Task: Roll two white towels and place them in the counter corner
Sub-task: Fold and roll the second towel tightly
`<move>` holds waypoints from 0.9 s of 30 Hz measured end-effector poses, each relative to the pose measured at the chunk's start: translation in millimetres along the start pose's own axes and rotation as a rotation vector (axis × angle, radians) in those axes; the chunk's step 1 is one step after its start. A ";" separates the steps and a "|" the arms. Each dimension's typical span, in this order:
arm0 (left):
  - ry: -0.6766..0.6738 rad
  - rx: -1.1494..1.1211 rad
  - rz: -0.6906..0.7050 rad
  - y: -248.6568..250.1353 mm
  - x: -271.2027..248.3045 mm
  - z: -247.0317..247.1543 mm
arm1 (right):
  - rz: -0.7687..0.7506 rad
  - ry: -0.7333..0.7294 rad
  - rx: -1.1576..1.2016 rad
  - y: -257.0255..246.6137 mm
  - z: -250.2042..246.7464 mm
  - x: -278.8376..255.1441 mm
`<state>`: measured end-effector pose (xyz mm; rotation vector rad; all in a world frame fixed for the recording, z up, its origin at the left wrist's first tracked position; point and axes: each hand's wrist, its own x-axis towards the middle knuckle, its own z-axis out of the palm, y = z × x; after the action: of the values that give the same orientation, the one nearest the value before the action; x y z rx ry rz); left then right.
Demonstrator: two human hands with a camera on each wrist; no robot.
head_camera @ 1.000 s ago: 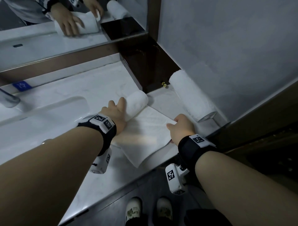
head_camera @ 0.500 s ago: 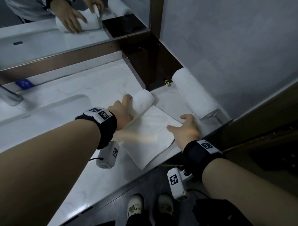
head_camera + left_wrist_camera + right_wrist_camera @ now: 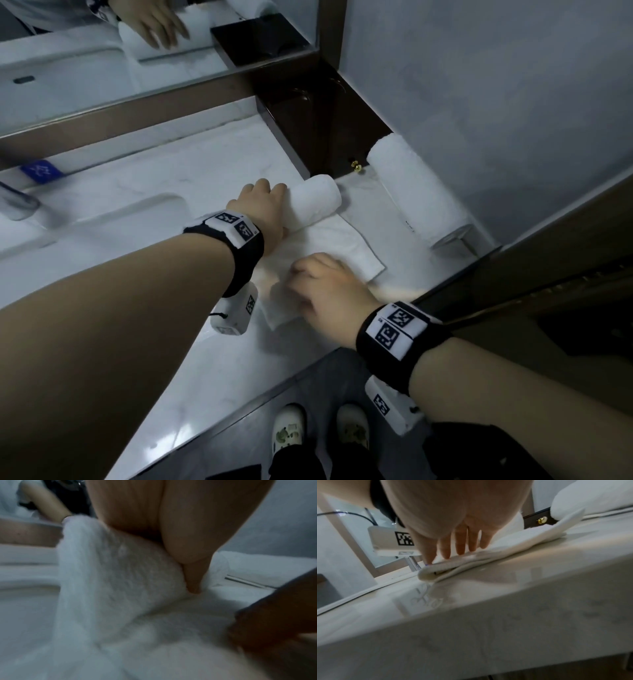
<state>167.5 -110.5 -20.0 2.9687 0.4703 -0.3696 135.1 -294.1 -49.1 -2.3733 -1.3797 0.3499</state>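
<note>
On the counter (image 3: 219, 359), the left hand (image 3: 263, 209) cups the half-rolled towel (image 3: 315, 202) to steady it. The right hand (image 3: 329, 291), fingers straight, flattens its loose tail. One finished roll (image 3: 414, 192) lies by the corner wall.

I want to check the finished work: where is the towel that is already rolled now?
In the head view the rolled towel lies at the far right of the counter, along the grey wall, beside the dark wooden box.

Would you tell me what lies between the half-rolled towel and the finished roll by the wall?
In the head view, only bare marble counter separates the half-rolled towel from the finished roll; nothing stands on that strip.
</note>
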 end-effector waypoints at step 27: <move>-0.055 0.177 0.084 0.1 3.8 5.8 | -0.110 -0.385 -0.129 -32.2 -1.8 14.2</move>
<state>169.8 -110.3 -26.6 3.1264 0.3215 -0.5080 117.7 -267.5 -33.8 -2.4050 -1.7410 0.7372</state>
